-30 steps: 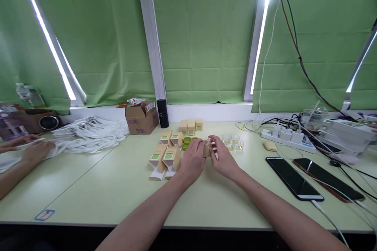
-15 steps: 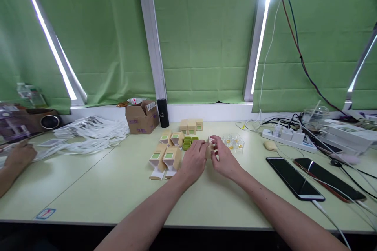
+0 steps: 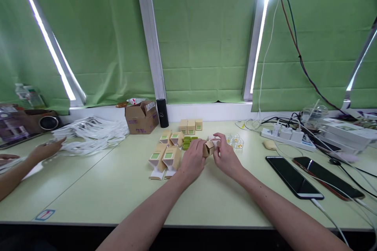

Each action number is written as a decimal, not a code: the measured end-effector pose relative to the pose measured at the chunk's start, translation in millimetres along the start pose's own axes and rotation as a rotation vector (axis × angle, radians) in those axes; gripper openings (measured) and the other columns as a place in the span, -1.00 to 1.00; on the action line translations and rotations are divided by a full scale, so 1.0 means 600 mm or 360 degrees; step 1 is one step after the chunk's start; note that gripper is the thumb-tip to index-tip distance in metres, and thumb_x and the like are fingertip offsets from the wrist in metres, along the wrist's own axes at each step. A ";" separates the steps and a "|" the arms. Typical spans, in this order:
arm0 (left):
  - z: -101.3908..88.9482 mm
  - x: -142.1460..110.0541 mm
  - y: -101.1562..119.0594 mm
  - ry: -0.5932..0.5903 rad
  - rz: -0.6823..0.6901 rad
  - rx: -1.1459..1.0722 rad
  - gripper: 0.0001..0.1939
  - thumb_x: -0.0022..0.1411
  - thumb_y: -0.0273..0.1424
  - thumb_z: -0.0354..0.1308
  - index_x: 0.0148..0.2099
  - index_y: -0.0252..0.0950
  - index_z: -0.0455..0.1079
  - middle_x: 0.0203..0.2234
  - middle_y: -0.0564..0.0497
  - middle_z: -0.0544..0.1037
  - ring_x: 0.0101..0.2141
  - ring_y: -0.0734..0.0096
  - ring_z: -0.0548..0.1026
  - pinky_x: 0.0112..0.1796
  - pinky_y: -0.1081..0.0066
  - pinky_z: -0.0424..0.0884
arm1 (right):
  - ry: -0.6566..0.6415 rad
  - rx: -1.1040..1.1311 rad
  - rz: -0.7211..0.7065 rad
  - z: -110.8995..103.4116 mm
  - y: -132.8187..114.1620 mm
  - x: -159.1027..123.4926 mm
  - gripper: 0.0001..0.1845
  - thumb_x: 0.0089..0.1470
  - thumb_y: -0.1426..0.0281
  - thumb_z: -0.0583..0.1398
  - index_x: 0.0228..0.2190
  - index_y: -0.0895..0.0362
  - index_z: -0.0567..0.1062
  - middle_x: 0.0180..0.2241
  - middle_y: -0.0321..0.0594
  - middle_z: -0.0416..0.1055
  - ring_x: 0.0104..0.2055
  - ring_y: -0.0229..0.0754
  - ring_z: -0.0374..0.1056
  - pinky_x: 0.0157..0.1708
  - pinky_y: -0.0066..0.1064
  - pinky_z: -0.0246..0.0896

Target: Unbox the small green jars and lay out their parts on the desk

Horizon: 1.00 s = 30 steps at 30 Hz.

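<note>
Head view: small tan cardboard box (image 3: pixel 207 150) held over smooth pale-green table (image 3: pixel 206 206), between both hands.
Box direction: open end turned roughly toward the wearer; long axis cannot be told, partly covered by fingers.
Left hand (image 3: pixel 193 159): box gripped from its left side.
Right hand (image 3: pixel 227 159): fingers curled at box's white flap (image 3: pixel 216 142); pinch cannot be confirmed.

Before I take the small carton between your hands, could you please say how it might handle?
Thin-looking card suggests the small carton is probably light; its open end may let it flex if squeezed; flat sides should discourage rolling.
</note>
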<state>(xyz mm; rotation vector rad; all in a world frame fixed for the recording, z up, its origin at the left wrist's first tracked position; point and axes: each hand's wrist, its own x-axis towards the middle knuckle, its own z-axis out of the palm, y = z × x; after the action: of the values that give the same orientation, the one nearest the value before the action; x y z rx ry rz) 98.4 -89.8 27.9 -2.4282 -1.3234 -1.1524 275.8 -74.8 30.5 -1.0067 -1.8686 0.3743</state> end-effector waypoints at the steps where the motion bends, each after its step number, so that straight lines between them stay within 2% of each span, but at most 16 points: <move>1: 0.000 0.000 0.000 0.0006 -0.0015 -0.0025 -0.42 0.15 -0.69 0.06 0.20 -0.24 0.21 0.08 -0.19 0.43 0.13 0.07 0.40 0.06 0.05 0.47 | 0.0021 0.0028 0.0006 -0.002 0.000 0.001 -0.48 0.19 0.48 0.03 0.18 0.06 0.14 -0.16 -0.10 0.54 -0.35 -0.11 0.46 -0.28 -0.24 0.38; 8: 0.002 0.002 -0.001 0.0024 -0.0292 -0.0202 -0.43 0.26 -0.56 0.17 0.26 -0.20 0.11 0.09 -0.19 0.44 0.11 0.03 0.43 0.03 0.05 0.45 | 0.0265 0.0265 -0.0015 -0.014 0.003 0.011 -0.62 0.33 0.34 0.02 0.15 0.01 0.16 0.06 0.00 0.46 -0.29 -0.13 0.49 -0.33 -0.28 0.38; 10: 0.001 0.003 -0.003 0.0009 -0.0339 -0.0272 -0.45 0.27 -0.53 0.18 0.24 -0.21 0.11 0.07 -0.18 0.45 0.07 0.06 0.45 0.03 0.07 0.44 | 0.0363 0.0271 -0.0053 -0.017 0.007 0.016 -0.64 0.32 0.35 0.04 0.13 0.01 0.20 0.12 0.01 0.40 -0.15 -0.08 0.50 -0.27 -0.24 0.44; 13: 0.001 0.003 -0.005 -0.0025 -0.0340 -0.0313 -0.55 0.29 -0.51 0.17 0.18 -0.21 0.16 -0.01 -0.13 0.47 0.01 0.10 0.47 0.00 0.10 0.44 | 0.0568 0.0187 -0.0181 -0.023 0.016 0.025 -0.65 0.28 0.39 0.07 0.09 0.02 0.28 0.11 -0.01 0.35 0.09 0.00 0.39 -0.07 -0.12 0.47; 15: 0.001 0.002 -0.006 -0.0033 -0.0321 -0.0320 -0.61 0.31 -0.50 0.16 0.14 -0.20 0.20 -0.04 -0.11 0.48 -0.01 0.12 0.47 0.00 0.11 0.44 | 0.0689 0.0107 -0.0272 -0.029 0.024 0.029 -0.65 0.24 0.44 0.08 0.05 0.03 0.32 0.05 -0.02 0.36 0.07 0.00 0.36 -0.03 -0.07 0.45; 17: 0.002 0.001 -0.006 -0.0031 -0.0293 -0.0338 -0.63 0.33 -0.48 0.15 0.14 -0.20 0.22 -0.03 -0.11 0.49 0.01 0.13 0.47 0.02 0.10 0.44 | 0.0747 0.0018 -0.0360 -0.034 0.031 0.032 -0.64 0.20 0.51 0.06 0.02 0.04 0.36 0.00 -0.04 0.38 -0.03 -0.02 0.40 -0.05 -0.06 0.45; 20: 0.005 0.000 -0.007 -0.0017 -0.0257 -0.0356 -0.54 0.34 -0.49 0.14 0.24 -0.18 0.19 0.08 -0.13 0.47 0.11 0.12 0.43 0.12 0.05 0.40 | 0.0676 -0.0097 -0.0527 -0.037 0.042 0.031 -0.55 0.15 0.62 0.00 -0.01 0.03 0.42 -0.05 -0.08 0.44 -0.15 -0.08 0.44 -0.08 -0.11 0.44; 23: 0.006 0.000 -0.008 0.0006 -0.0254 -0.0348 -0.40 0.33 -0.51 0.15 0.35 -0.16 0.12 0.20 -0.16 0.41 0.22 0.10 0.36 0.21 0.01 0.34 | 0.0537 -0.0168 -0.0674 -0.033 0.052 0.028 -0.46 0.10 0.68 -0.03 0.01 0.04 0.45 -0.17 -0.13 0.51 -0.16 -0.08 0.46 -0.11 -0.15 0.44; 26: 0.005 0.000 -0.007 -0.0002 -0.0273 -0.0338 -0.34 0.33 -0.52 0.13 0.41 -0.14 0.07 0.23 -0.16 0.40 0.25 0.10 0.34 0.22 -0.01 0.34 | 0.0415 -0.0216 -0.0707 -0.027 0.057 0.025 -0.43 0.08 0.69 -0.02 0.02 0.05 0.45 -0.28 -0.16 0.53 -0.18 -0.04 0.45 -0.15 -0.15 0.42; 30: 0.002 0.002 -0.006 0.0015 -0.0273 -0.0321 -0.31 0.33 -0.53 0.11 0.44 -0.16 0.04 0.24 -0.17 0.39 0.26 0.08 0.33 0.24 -0.04 0.33 | 0.0253 -0.0265 -0.0688 -0.024 0.047 0.022 -0.52 0.15 0.61 0.04 0.04 0.02 0.44 -0.20 -0.14 0.59 -0.13 0.02 0.46 -0.08 -0.06 0.39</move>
<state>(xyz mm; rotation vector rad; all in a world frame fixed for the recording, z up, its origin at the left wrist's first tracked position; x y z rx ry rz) 96.7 -86.7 27.1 -2.4795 -1.5049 -1.4011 298.7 -49.5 27.7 -0.6880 -1.9300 -0.1155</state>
